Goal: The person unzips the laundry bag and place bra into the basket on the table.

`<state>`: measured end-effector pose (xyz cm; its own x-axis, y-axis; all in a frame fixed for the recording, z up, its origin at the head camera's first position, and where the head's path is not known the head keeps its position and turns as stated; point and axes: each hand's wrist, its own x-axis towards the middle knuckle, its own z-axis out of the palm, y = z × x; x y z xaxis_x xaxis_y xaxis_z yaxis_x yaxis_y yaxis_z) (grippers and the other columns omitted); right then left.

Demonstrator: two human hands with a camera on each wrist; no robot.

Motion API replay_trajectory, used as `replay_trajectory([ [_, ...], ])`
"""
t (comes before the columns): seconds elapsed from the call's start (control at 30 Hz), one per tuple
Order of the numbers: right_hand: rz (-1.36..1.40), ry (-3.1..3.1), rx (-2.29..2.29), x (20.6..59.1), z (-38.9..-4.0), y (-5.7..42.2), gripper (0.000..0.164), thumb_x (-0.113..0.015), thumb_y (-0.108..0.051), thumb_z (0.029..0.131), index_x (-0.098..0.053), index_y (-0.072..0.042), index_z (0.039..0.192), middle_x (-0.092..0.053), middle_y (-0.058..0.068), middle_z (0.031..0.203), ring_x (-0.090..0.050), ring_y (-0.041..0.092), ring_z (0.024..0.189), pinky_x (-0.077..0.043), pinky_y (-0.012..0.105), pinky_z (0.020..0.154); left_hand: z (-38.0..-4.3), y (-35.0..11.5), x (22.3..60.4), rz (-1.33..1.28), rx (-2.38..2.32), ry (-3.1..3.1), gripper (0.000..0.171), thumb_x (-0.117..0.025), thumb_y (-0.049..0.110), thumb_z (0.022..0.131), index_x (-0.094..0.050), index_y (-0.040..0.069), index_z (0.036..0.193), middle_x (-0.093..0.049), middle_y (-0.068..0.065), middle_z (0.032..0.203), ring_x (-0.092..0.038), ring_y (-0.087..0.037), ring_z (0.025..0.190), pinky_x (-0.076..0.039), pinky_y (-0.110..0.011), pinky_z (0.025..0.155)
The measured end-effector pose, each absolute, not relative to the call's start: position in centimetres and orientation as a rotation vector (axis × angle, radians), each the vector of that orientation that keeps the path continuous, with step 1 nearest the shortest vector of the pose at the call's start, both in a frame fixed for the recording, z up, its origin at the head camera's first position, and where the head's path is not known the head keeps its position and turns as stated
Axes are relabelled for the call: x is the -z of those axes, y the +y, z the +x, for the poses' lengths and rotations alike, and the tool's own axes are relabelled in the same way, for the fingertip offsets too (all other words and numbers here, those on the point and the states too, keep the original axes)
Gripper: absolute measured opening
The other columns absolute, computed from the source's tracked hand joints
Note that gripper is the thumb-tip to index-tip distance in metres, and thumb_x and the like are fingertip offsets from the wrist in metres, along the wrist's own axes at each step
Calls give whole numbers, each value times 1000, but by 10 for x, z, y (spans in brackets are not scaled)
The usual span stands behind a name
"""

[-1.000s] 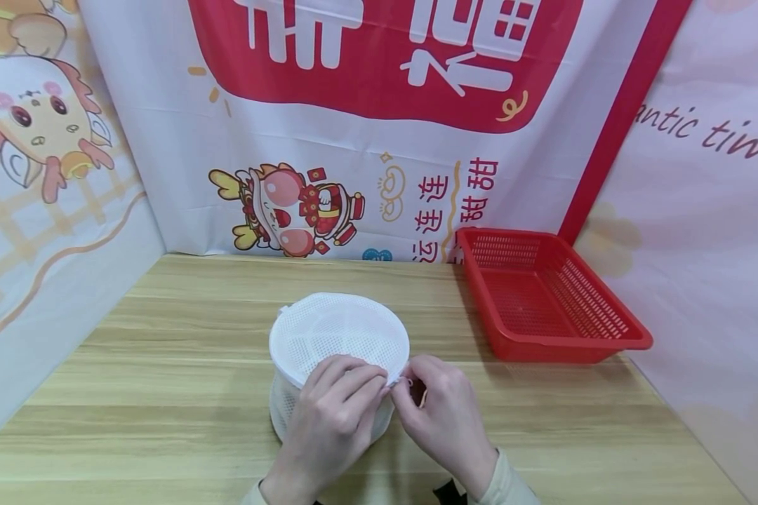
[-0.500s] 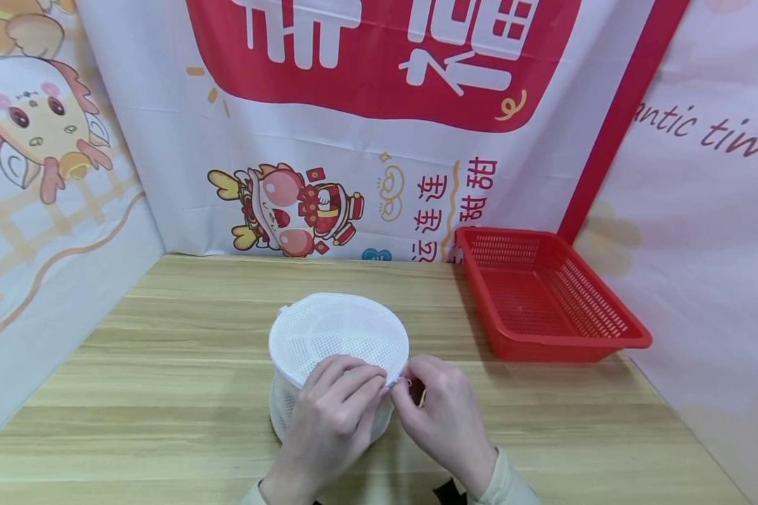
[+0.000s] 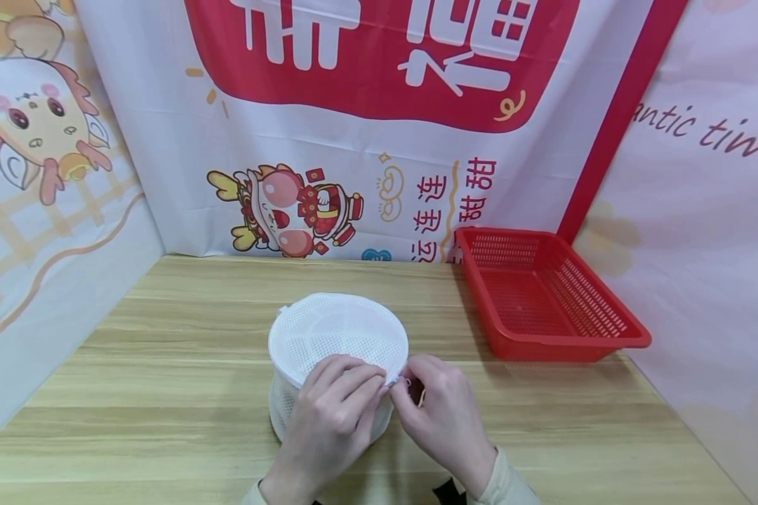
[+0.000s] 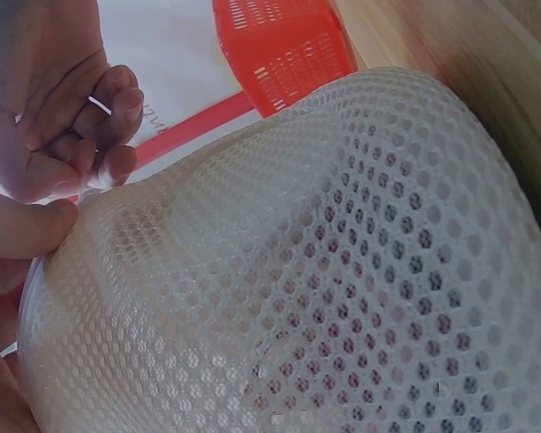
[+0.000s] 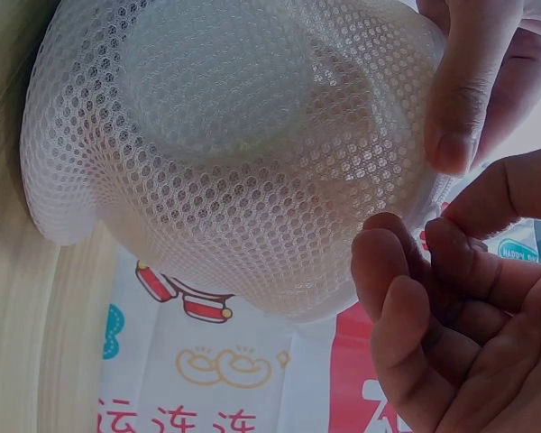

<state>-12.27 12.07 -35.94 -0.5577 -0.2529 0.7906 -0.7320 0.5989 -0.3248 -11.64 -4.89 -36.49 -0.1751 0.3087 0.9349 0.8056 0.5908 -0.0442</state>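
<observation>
A white mesh laundry bag (image 3: 337,330), round and drum-shaped, stands on the wooden table with its flat lid facing up. My left hand (image 3: 337,414) lies over its near right side, fingers on the lid and thumb (image 5: 455,135) under the rim, gripping the edge. Beside it, my right hand (image 3: 445,414) pinches a small zipper pull at the rim with thumb and forefinger; the other fingers (image 5: 401,316) are loosely curled. The pull is mostly hidden by the fingertips. Through the mesh in the right wrist view shows a pale rounded shape (image 5: 221,81) inside the bag.
A red plastic basket (image 3: 502,322) with slotted sides stands at the back right of the table (image 3: 133,393). Printed cloths (image 3: 328,133) hang behind and on both sides. A black strap piece (image 3: 450,492) shows near the right sleeve.
</observation>
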Motion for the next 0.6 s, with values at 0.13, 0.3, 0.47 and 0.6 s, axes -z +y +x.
replay_trajectory([
  [0.13, 773, -2115, -852, 360, -122, 120, 28, -65, 0, 72, -52, -24, 65, -45, -18, 64, -44, 0, 53, -34, 10, 46, -116, -49, 365, -920, 582, -1750, 24, -55, 12, 98, -75, 1, 89, -70, -6, 93, -64, -26, 85, -50, -42, 84],
  [0.3, 777, -2116, -858, 360, -122, 120, 29, -65, 1, 72, -52, -24, 65, -45, -17, 64, -45, 1, 53, -34, 10, 46, -116, -49, 365, -916, 579, -1748, 24, -54, 12, 98, -75, 2, 88, -70, -5, 92, -64, -26, 85, -50, -42, 83],
  [0.47, 781, -2115, -869, 360, -122, 120, 29, -64, 2, 72, -53, -24, 65, -45, -17, 64, -46, 2, 52, -34, 10, 46, -117, -49, 365, -914, 577, -1744, 24, -55, 12, 98, -74, 2, 88, -70, -5, 92, -64, -26, 85, -50, -42, 83],
  [0.6, 782, -2116, -872, 360, -122, 120, 29, -64, 2, 72, -53, -24, 65, -45, -17, 64, -46, 2, 52, -34, 10, 46, -117, -50, 365, -916, 579, -1746, 24, -55, 12, 97, -74, 1, 88, -70, -6, 92, -64, -26, 85, -50, -42, 83],
])
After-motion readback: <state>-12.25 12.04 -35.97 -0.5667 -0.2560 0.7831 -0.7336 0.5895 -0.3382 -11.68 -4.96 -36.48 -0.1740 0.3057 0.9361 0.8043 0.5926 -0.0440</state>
